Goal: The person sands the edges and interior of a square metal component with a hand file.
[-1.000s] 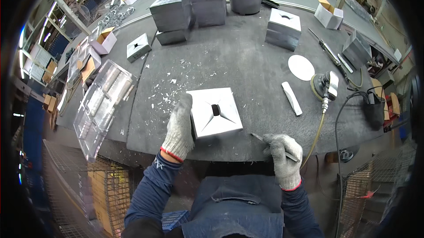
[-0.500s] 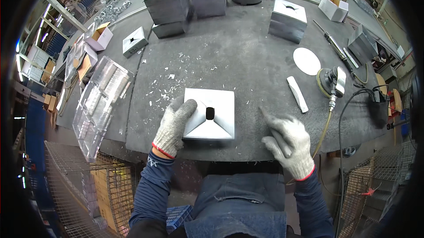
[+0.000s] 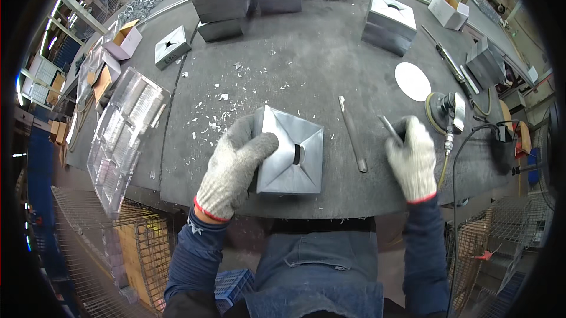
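Note:
A square sheet-metal box (image 3: 292, 153) with a dark slot in its middle lies near the front edge of the dark workbench (image 3: 306, 64). My gloved left hand (image 3: 236, 165) curls over the box's left side and grips it. Out to the right, my gloved right hand (image 3: 413, 156) is closed around a slim metal bar (image 3: 386, 124) whose tip sticks out up and to the left. A long grey file (image 3: 352, 135) lies loose on the bench between the box and my right hand.
A round sander (image 3: 442, 111) with its hose and a white disc (image 3: 413, 81) lie at the right. More metal boxes (image 3: 389, 20) stand at the back, a small one (image 3: 171, 45) at back left. Metal shavings (image 3: 215, 117) litter the bench. Clear plastic trays (image 3: 121, 135) sit at the left.
My right hand has left the box's right front, laid the thin file on the bench and moved right onto the metal bar. My left hand has shifted further over the box's left side.

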Demonstrator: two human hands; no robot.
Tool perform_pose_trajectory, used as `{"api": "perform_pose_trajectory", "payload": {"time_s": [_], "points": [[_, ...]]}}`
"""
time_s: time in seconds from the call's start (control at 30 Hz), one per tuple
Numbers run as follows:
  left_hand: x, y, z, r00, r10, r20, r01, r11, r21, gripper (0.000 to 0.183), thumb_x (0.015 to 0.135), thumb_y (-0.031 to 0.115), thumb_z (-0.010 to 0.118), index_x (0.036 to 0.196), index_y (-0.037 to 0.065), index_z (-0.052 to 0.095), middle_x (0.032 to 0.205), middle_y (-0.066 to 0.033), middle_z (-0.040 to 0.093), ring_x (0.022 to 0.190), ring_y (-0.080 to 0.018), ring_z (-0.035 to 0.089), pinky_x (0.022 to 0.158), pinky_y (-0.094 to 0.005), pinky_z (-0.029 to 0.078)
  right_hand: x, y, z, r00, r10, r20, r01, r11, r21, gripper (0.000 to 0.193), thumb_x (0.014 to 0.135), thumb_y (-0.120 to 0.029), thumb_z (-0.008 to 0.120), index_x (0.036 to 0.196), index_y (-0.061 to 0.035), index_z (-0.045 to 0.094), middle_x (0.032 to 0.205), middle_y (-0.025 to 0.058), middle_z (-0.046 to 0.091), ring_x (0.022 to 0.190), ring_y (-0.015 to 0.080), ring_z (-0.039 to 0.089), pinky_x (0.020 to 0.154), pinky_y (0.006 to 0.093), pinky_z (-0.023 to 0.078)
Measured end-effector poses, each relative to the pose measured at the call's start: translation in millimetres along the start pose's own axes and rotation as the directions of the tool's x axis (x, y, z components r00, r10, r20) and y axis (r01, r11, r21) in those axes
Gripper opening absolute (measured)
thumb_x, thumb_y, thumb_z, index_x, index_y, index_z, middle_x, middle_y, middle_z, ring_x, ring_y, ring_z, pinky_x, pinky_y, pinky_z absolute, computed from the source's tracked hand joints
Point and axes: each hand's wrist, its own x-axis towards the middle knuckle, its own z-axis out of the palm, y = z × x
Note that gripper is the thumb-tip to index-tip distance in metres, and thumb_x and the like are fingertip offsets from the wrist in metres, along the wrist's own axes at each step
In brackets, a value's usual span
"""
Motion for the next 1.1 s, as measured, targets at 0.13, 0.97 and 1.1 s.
{"api": "perform_pose_trajectory", "payload": {"time_s": [0.13,0.97,1.1], "points": [[-9,-1,18,0.997,0.074,-0.038,-0.072,0.997,0.042,0.069,0.101,0.027,0.082,0.156,-0.01,0.062,0.133,-0.0187,0.077,0.118,-0.024,0.075,0.103,-0.0384,0.062,-11,-97,-26,0.967,-0.247,-0.065,0.253,0.889,0.383,0.046,0.092,0.0,0.083,0.136,-0.0081,0.074,0.097,0.0127,0.078,0.079,0.0311,0.08,0.072,0.04,0.065],[-24,5,54,0.974,0.147,-0.171,-0.117,0.978,0.174,0.06,0.106,0.028,0.077,0.15,-0.007,0.057,0.123,-0.0199,0.074,0.108,-0.0229,0.073,0.093,-0.0408,0.063,-49,-143,-38,0.944,-0.101,0.313,0.023,0.969,0.246,0.065,0.091,0.005,0.074,0.153,-0.016,0.072,0.109,0.0225,0.071,0.092,0.0431,0.078,0.08,0.0482,0.065],[-24,13,66,0.978,0.13,-0.161,-0.096,0.974,0.203,0.056,0.106,0.027,0.076,0.147,-0.008,0.058,0.12,-0.0187,0.074,0.105,-0.0225,0.073,0.09,-0.0401,0.063,-35,-125,-11,0.977,-0.146,0.154,0.1,0.958,0.27,0.066,0.095,-0.006,0.075,0.159,-0.0229,0.069,0.106,0.0199,0.064,0.073,0.0363,0.076,0.067,0.0467,0.065]]}}
